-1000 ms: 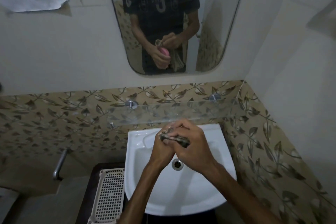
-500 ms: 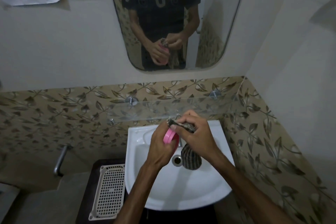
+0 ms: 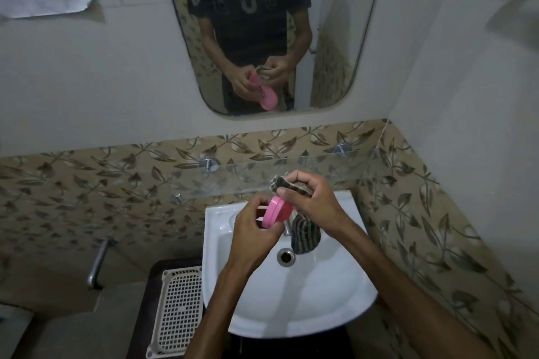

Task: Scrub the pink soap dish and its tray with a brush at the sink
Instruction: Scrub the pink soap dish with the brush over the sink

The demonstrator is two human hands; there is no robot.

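My left hand [image 3: 253,226] holds the pink soap dish [image 3: 276,211] on edge over the white sink [image 3: 315,294], above the drain [image 3: 285,256]. Just right of the dish, my right hand [image 3: 310,202] grips a dark striped cloth [image 3: 304,234]; its upper end sticks out above my fingers and its lower part hangs down into the basin. The two hands nearly touch. In the mirror [image 3: 335,38] the dish shows a row of small holes. No brush is visible.
A glass shelf [image 3: 221,178] on metal pegs runs along the leaf-patterned tiles just behind my hands. A white perforated basket [image 3: 178,309] stands left of the sink on a dark surface. A metal pipe [image 3: 97,262] sticks out of the left wall. The tap is partly hidden behind the cloth.
My clasped hands have parted and risen. The pink dish has come into view in my left hand, and the cloth now hangs from my right.
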